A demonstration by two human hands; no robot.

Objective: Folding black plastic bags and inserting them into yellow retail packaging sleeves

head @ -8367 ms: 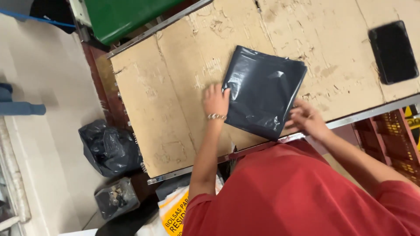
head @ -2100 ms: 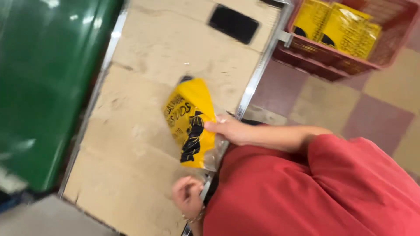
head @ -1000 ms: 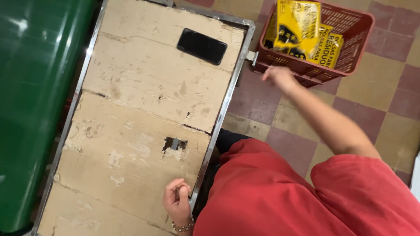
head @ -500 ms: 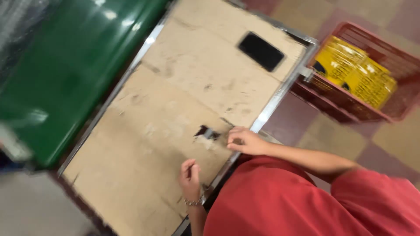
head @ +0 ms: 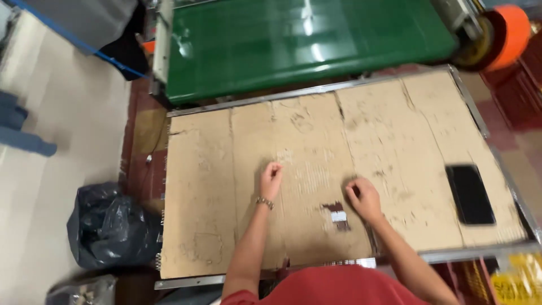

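Note:
Both of my hands rest on a worn cardboard sheet point(head: 316, 147) that covers a metal-framed table. My left hand point(head: 271, 176), with a bracelet at the wrist, has its fingers curled in and holds nothing. My right hand point(head: 362, 197) is also loosely closed and holds nothing. It lies just right of a small torn dark patch with a white label point(head: 337, 214) in the cardboard. A black phone point(head: 470, 194) lies flat on the cardboard, about a hand's width right of my right hand.
A green conveyor belt point(head: 305, 39) runs along the table's far side, with an orange roll point(head: 508, 34) at its right end. A black rubbish bag point(head: 110, 226) stands on the floor at the left. A yellow bag point(head: 516, 279) shows at the lower right.
The view has swung round so the table lies square in front. My right hand has come back from the red basket onto the cardboard beside the torn patch. The yellow bag is gone from the table.

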